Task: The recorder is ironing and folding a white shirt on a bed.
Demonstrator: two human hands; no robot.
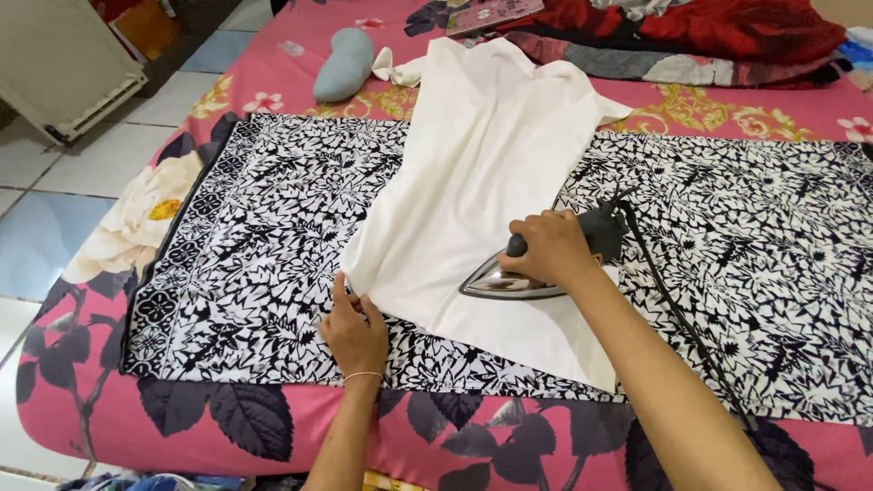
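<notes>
Grey-blue pillow (345, 64) – red blanket (727, 32) – perhaps book (491, 14) behind.
</notes>
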